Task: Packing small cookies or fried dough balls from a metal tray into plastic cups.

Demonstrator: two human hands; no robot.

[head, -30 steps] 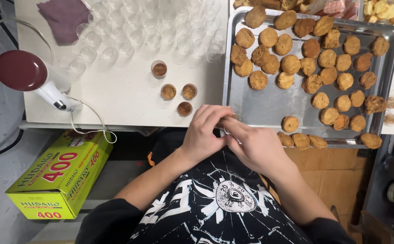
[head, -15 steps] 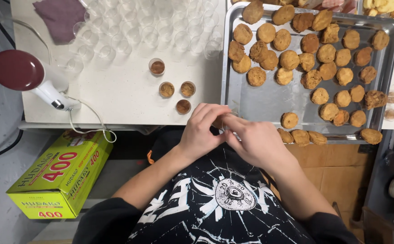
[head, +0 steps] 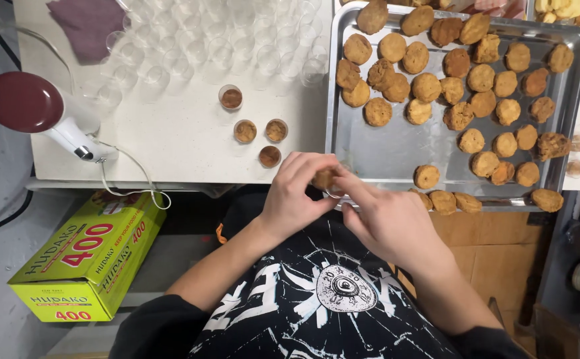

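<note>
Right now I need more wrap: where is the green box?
In the head view the green box lies low on the left, below the table edge, under the white device and left of the left hand.

bright, even overhead light washes out the white table point(head: 170, 153) and glares softly off the metal tray point(head: 396, 149). shadows are faint; the floor at the left edge is dimmer. focus is sharp, with slight wide-angle bending at the borders.
</note>
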